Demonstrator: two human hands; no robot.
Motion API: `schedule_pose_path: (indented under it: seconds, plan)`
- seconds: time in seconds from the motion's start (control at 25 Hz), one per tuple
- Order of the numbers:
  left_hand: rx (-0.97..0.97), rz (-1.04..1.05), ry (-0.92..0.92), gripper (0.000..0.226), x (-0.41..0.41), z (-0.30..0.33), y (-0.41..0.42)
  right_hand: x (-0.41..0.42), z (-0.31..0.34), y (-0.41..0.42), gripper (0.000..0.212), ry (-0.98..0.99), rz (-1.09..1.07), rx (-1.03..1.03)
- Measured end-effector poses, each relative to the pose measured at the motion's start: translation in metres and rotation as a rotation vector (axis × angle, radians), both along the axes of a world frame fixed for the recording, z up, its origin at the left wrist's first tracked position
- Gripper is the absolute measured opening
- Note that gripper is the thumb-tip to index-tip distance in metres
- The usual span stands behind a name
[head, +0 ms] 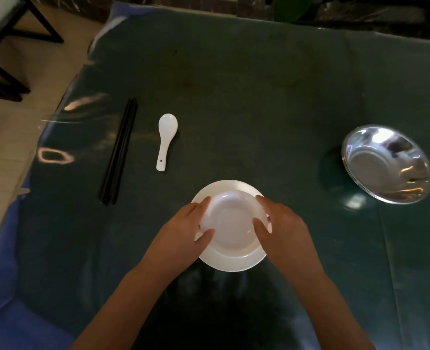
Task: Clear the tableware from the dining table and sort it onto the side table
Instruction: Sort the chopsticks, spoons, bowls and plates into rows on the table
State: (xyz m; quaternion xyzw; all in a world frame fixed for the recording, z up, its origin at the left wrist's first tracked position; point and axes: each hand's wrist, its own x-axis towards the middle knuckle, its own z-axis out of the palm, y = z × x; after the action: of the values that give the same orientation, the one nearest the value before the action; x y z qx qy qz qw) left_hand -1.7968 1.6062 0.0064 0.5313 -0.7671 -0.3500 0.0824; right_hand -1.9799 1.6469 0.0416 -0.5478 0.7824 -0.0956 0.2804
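A white bowl (234,221) sits on a white plate (230,261) near the front middle of the dark green table (234,97). My left hand (186,228) grips the bowl's left rim and my right hand (282,228) grips its right rim, thumbs inside. To the left lie a white ceramic spoon (166,140), bowl end away from me, and black chopsticks (119,152) side by side. A shiny metal dish (388,165) rests at the right.
The table's left edge, under clear plastic over a blue cloth (12,299), runs diagonally. Beyond it are tiled floor and dark chair legs (4,79) at the upper left. A dark wall lines the far side.
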Motion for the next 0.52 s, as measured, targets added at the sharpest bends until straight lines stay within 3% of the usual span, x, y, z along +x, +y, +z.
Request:
schedule_pose_path:
  seconds: [0.32,0.52]
  plan:
    - [0.004,0.127,0.048,0.061,-0.006,-0.003,0.011,-0.007,-0.009,0.004,0.036,-0.242,-0.182,0.044]
    - [-0.074,0.134,0.078,0.06,-0.013,0.007,-0.022,-0.016,0.002,-0.03,0.037,-0.24,-0.118,-0.017]
